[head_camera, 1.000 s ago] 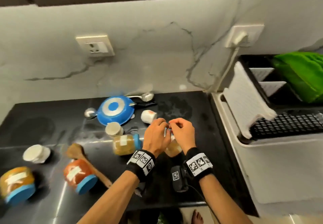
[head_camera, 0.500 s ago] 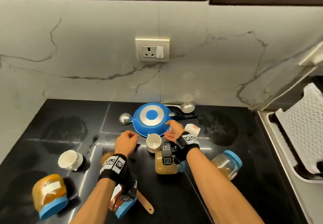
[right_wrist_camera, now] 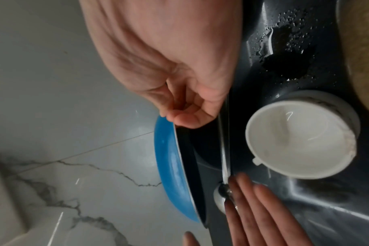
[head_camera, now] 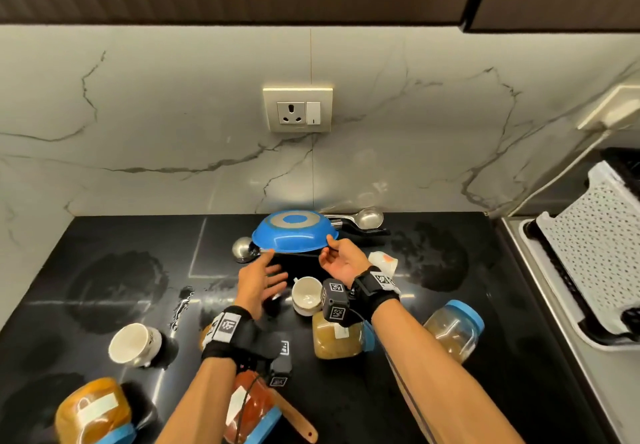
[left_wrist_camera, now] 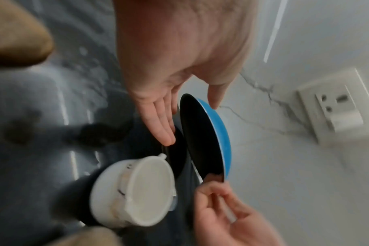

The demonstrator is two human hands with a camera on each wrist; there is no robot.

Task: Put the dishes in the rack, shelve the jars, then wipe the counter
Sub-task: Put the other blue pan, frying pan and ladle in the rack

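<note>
An upside-down blue pan (head_camera: 294, 234) with a black inside (left_wrist_camera: 200, 141) is tilted, its near edge raised off the black counter (head_camera: 121, 270). My right hand (head_camera: 328, 247) pinches the pan's right rim (right_wrist_camera: 171, 166). My left hand (head_camera: 268, 263) is open with straight fingers (left_wrist_camera: 158, 119) beside the left rim, thumb close to the edge. A white cup (head_camera: 306, 293) stands just in front of the pan, between my hands. Several blue-lidded jars (head_camera: 337, 338) lie on their sides on the counter.
Two steel ladles (head_camera: 369, 217) lie beside the pan. A second cup (head_camera: 130, 343) stands at the left, a third (head_camera: 382, 258) lies tipped at the right. A wooden spatula (head_camera: 298, 419) lies near the front. The white dish rack (head_camera: 595, 256) is far right. Water spots mark the counter.
Both hands left the jar in the middle and moved to the blue pan. My right hand took its rim and tilted the near edge up. The head view swung left.
</note>
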